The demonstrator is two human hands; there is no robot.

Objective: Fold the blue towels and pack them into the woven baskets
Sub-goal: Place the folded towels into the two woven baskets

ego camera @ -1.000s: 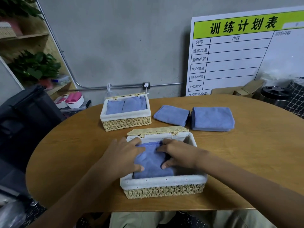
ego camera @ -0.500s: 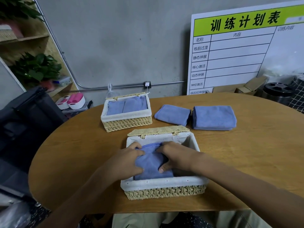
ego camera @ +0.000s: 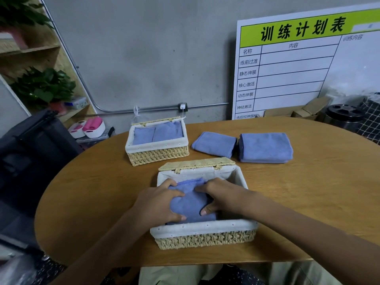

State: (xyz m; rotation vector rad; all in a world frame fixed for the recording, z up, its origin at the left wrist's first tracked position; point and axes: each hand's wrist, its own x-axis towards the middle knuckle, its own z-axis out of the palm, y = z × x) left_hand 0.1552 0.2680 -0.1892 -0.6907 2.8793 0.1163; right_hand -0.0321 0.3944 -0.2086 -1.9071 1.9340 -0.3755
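- The round-ish wooden bench [ego camera: 308, 202] takes up most of the view, and all the task stuff sits on it.
- Near basket [ego camera: 205, 237]: woven straw with a white dotted liner, lid flipped open at the far side, long axis running left to right. It's right at the front edge of the bench.
- Far basket [ego camera: 157, 154]: same make, sits behind and a bit left of the near one, well apart from it. Two folded blue towels [ego camera: 158, 133] lie side by side in it and pretty much fill it.
- Two more folded towels on the bench to the right of the far basket: the bigger stack [ego camera: 265, 148] with its long side left-right, and a smaller one [ego camera: 214, 144] just beside it, turned slightly at an angle. They look like they touch or nearly do, hard to say.
- Towel in the near basket [ego camera: 192, 202]: soft blue terry, stitched edge showing at the far end, a bit bunched up. Sits in the left half, long axis pointing away from the person.
- Left hand [ego camera: 158, 202]: fingers curled around the towel's left side, gripping it.
- Right hand [ego camera: 221, 195]: clamped on the right side of the same towel, thumb tucked under its edge.
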